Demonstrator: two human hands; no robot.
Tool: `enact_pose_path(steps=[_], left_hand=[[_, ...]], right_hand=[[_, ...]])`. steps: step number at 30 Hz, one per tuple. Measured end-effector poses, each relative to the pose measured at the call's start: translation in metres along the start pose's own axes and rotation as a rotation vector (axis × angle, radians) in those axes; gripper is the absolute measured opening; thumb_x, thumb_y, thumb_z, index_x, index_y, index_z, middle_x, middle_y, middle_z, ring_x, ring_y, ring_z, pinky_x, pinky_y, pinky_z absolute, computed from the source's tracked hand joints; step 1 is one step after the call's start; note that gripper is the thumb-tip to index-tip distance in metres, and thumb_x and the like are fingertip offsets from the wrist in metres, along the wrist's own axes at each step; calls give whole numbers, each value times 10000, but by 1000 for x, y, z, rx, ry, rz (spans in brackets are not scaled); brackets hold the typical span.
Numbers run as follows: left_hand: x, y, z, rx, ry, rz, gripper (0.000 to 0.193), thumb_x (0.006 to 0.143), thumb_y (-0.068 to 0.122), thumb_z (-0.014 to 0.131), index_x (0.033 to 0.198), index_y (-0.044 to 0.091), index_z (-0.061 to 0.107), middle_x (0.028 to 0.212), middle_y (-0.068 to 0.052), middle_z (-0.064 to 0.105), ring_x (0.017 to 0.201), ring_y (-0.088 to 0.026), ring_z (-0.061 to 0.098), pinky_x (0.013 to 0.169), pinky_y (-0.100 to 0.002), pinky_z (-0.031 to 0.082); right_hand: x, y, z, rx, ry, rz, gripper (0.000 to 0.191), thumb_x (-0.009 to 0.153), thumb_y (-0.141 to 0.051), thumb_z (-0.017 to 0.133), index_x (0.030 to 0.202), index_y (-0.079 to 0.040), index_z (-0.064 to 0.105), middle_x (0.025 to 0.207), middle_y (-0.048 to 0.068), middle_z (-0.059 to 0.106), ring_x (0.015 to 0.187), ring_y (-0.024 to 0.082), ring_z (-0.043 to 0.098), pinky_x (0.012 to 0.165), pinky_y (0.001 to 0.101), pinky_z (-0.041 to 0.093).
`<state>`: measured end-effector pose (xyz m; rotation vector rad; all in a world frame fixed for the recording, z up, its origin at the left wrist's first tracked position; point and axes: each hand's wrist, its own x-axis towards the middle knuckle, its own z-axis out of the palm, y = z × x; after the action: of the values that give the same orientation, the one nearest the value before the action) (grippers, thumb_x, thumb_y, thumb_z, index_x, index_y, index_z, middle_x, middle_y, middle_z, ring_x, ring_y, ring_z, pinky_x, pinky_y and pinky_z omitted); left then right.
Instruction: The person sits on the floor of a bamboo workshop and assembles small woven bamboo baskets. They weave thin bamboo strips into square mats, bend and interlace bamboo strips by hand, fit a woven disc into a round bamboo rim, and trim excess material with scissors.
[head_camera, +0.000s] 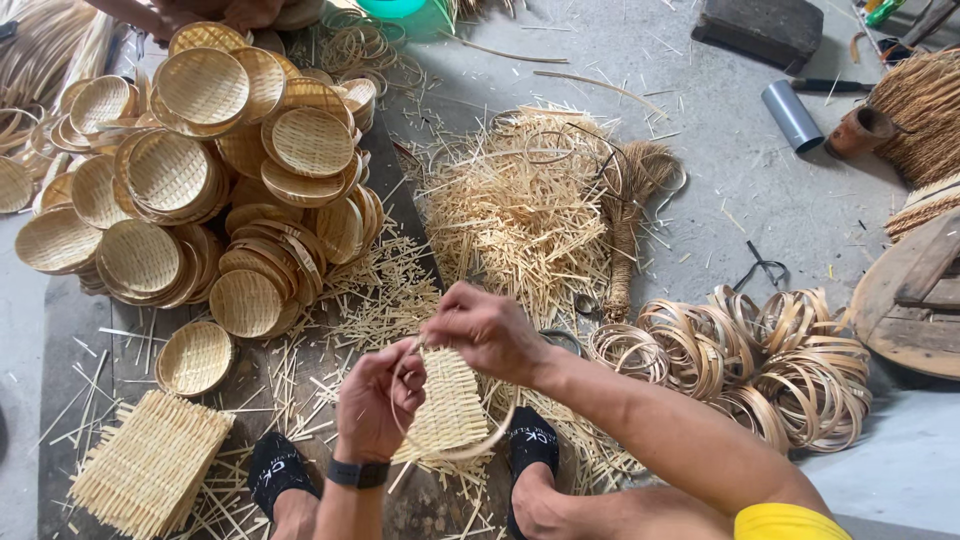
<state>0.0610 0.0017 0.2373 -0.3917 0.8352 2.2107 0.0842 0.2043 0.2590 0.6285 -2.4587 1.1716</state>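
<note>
My left hand (376, 403) and my right hand (486, 332) both grip a square woven bamboo mat (452, 408) with a thin bamboo ring (470, 447) looped around it, held above my feet. The left hand pinches the ring at the mat's left edge. The right hand closes over the mat's top. A pile of finished round woven trays (205, 170) lies at the upper left. A stack of flat woven mats (150, 462) sits at the lower left.
A heap of bamboo offcuts (520, 210) and a small broom (628, 225) lie ahead. Coiled bamboo rings (750, 350) pile up at the right. A grey pipe piece (792, 115), scissors (760, 270) and a round wooden board (915, 300) are at the right. Another person's hands (215, 12) show at the top.
</note>
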Motion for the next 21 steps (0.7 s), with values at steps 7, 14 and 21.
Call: enact_pose_path(steps=[7, 14, 21], left_hand=[[20, 15, 3, 399, -82, -205, 677, 972, 714, 431, 560, 177, 410, 463, 66, 376, 326, -47, 275, 280, -212, 228], [19, -23, -16, 288, 73, -52, 608, 947, 651, 481, 554, 204, 355, 457, 78, 284, 344, -72, 241, 299, -251, 203], [26, -26, -28, 265, -55, 35, 609, 971, 613, 502, 539, 194, 411, 451, 81, 347, 342, -76, 279, 299, -243, 250]], right_hand=[[7, -13, 19, -283, -16, -211, 83, 892, -151, 741, 925, -76, 728, 887, 40, 698, 789, 154, 631, 620, 278, 542], [-13, -16, 32, -377, -76, -129, 108, 888, -135, 743, 851, -39, 713, 741, 49, 609, 708, 166, 577, 529, 309, 501], [-6, -6, 37, -199, -23, -44, 148, 883, -190, 755, 859, -50, 717, 802, 45, 664, 723, 144, 628, 595, 276, 546]])
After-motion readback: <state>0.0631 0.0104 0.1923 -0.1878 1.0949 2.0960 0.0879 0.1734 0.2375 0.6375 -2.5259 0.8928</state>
